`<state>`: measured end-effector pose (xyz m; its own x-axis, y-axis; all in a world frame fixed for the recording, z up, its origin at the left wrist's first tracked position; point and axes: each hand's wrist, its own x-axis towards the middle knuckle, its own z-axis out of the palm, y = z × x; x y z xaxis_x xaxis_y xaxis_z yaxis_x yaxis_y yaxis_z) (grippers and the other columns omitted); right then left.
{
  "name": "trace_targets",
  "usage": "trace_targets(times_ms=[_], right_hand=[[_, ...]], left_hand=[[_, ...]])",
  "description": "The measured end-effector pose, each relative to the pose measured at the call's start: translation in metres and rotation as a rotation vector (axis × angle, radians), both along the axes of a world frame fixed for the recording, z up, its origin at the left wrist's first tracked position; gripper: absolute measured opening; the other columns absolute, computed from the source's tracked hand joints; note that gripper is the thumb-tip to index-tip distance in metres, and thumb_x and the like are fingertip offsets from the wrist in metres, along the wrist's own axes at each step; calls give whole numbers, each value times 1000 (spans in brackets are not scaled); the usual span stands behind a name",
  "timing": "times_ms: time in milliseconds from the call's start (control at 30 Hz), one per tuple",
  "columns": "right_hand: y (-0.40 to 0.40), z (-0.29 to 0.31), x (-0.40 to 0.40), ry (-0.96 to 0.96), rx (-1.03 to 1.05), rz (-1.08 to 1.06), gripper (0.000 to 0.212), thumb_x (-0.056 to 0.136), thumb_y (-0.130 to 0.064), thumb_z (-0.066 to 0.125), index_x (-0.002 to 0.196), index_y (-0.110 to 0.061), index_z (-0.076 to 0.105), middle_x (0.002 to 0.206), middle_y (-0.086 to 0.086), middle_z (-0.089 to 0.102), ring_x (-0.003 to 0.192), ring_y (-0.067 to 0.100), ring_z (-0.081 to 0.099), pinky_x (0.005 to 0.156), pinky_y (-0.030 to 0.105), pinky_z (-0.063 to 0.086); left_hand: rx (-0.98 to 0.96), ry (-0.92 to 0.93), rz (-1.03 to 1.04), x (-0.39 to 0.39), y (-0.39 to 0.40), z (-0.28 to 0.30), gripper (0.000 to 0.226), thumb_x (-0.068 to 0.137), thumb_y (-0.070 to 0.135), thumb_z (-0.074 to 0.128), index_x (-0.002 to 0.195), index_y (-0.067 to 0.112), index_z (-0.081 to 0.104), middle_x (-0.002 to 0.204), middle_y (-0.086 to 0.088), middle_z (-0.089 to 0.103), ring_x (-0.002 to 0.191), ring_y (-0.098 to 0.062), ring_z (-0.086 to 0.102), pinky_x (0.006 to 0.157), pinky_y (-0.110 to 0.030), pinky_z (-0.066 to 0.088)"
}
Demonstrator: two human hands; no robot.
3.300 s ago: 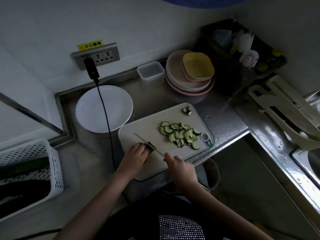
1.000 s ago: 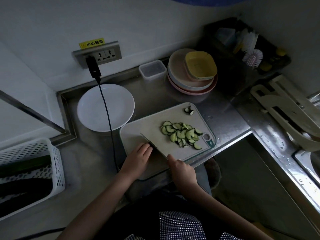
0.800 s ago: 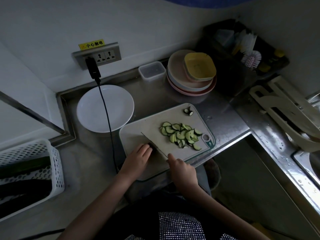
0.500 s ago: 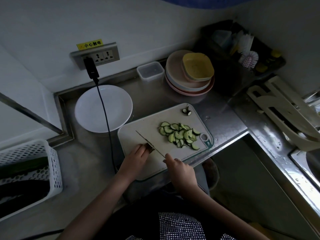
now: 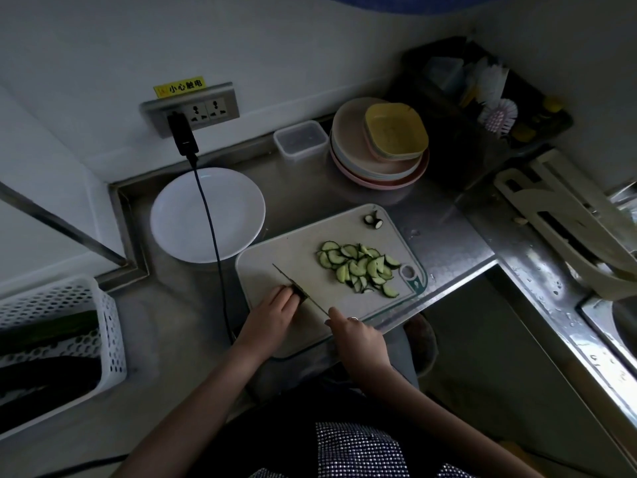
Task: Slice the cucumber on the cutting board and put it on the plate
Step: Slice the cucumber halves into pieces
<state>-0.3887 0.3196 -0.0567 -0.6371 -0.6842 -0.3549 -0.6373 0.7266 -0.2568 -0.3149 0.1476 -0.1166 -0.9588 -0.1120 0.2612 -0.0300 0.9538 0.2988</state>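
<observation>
A pale cutting board (image 5: 296,251) lies on the steel counter. Several half-moon cucumber slices (image 5: 358,267) are heaped on its right half, and a cut-off end piece (image 5: 373,219) sits at its far corner. My left hand (image 5: 272,315) holds down a short dark cucumber stub (image 5: 299,291) at the board's near left. My right hand (image 5: 355,334) grips a knife (image 5: 296,286); its blade slants up-left and rests against the stub beside my left fingertips. An empty white plate (image 5: 179,219) stands left of the board.
A black cable (image 5: 215,243) hangs from the wall socket across the plate's right part and the board's left edge. Stacked plates with a yellow dish (image 5: 379,146) and a clear box (image 5: 300,138) stand behind. A white basket (image 5: 58,336) with dark vegetables is at left; a sink edge lies right.
The knife has kept cutting at the stub beside my left fingers, the blade shifting slightly left; the stub is shorter. The slice heap and plate stay put.
</observation>
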Motion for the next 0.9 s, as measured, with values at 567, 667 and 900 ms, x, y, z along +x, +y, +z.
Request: trace_targets(times_ms=[567, 667, 900], right_hand=[[-1, 10, -2, 46, 98, 30, 32, 93, -7, 40, 123, -17, 36, 104, 10, 62, 93, 34, 64, 61, 35, 39], [1, 9, -5, 31, 77, -44, 29, 94, -8, 40, 120, -19, 36, 103, 10, 62, 92, 34, 64, 62, 35, 41], [14, 8, -21, 107, -23, -144, 16, 99, -24, 41, 116, -22, 38, 99, 6, 64, 84, 31, 65, 58, 33, 40]], left_hand=[[-42, 40, 10, 0, 0, 1, 29, 76, 9, 44, 98, 2, 61, 103, -10, 52, 97, -25, 49, 68, -33, 53], [-41, 16, 14, -1, 0, 2, 30, 77, 10, 44, 98, 3, 65, 103, -10, 56, 98, -23, 49, 68, -32, 53], [27, 35, 39, 0, 2, 10, 26, 84, 15, 46, 105, 7, 59, 107, -4, 49, 99, -23, 50, 75, -36, 54]])
